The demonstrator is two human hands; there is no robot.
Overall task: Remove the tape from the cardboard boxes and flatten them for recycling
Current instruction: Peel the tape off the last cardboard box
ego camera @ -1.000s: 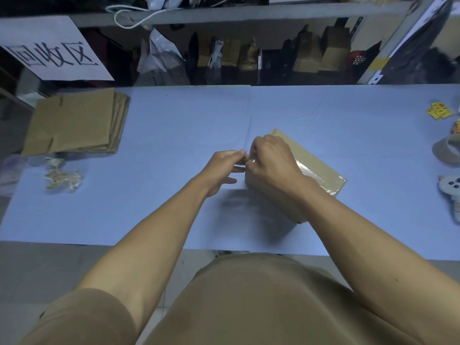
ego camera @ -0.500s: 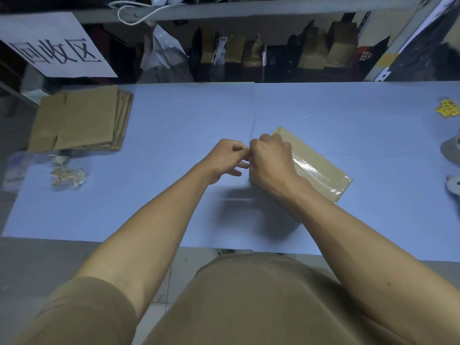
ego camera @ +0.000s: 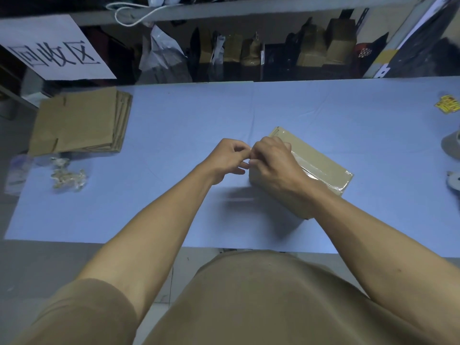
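A closed brown cardboard box (ego camera: pixel 321 168) sat on the blue counter (ego camera: pixel 174 135), turned at an angle, its long top running from the near-left to the far-right. A strip of clear glossy tape (ego camera: pixel 315 169) ran lengthwise along the top seam and folded over the right end. At the counter's far-left corner lay a stack of flattened boxes (ego camera: pixel 79 123), brown and lying flat, edges roughly aligned.
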